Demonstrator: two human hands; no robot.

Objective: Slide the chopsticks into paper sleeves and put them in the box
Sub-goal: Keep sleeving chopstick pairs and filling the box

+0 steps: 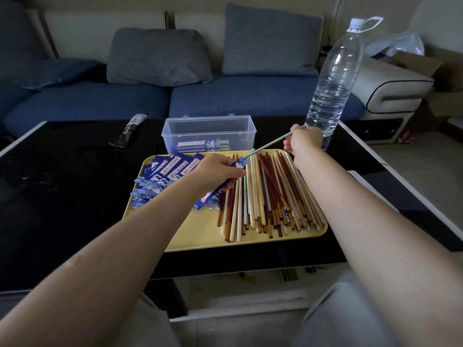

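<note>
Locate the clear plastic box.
The clear plastic box sits on the black table, just beyond the yellow tray, left of the water bottle.

Black glossy table (62,171) bears a yellow tray (200,236); clear box (209,132); water bottle (333,83); dark wrapper (129,131).

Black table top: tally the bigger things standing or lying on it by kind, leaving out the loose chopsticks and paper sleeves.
clear plastic water bottle: 1
clear plastic box: 1
flat yellow tray: 1
crumpled dark wrapper: 1
Total: 4
</note>
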